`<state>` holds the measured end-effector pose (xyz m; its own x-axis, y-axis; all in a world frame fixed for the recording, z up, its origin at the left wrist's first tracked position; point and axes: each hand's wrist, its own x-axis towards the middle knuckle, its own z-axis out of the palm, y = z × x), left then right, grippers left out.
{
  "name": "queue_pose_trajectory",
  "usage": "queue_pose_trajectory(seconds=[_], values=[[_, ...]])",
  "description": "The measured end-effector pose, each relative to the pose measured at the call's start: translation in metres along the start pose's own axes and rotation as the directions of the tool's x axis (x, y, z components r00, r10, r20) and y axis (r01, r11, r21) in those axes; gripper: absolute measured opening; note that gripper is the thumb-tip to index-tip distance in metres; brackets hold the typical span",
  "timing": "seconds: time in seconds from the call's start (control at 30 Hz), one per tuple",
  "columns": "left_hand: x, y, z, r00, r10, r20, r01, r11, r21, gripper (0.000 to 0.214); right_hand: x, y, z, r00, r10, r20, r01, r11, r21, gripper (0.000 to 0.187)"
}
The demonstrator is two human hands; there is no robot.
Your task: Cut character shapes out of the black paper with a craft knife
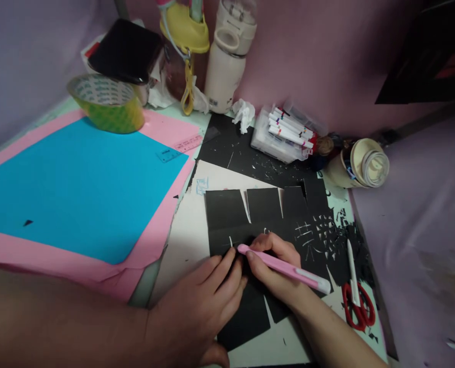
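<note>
One pink tool inside right grip, black paper beneath.

Cut sheet central, layered papers to its left.
From my end I see that sheet on a backing sheet; the papers bear a tape roll and part of a ruler. Behind, a bottle stands left of the marker box; a cup sits right, scissors nearer.
</note>
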<state>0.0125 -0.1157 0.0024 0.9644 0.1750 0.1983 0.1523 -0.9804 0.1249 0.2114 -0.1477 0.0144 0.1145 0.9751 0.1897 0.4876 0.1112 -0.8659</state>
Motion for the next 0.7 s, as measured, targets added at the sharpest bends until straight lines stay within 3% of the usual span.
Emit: queue_pose_trajectory(seconds=[0.43,0.7], values=[[0.0018,0.0038,0.0030,0.999,-0.042,-0.010,0.042,0.999,-0.016,0.101,-0.0010,0.0032,-0.0007,0.996,0.076,0.056,-0.076,0.997,0.013,0.014],[0.0008,0.0044,0.0038,0.999,-0.033,-0.016,0.033,0.999,-0.002,0.099,0.0007,0.0039,-0.0031,0.978,0.184,0.101,-0.186,0.983,0.008,0.013]])
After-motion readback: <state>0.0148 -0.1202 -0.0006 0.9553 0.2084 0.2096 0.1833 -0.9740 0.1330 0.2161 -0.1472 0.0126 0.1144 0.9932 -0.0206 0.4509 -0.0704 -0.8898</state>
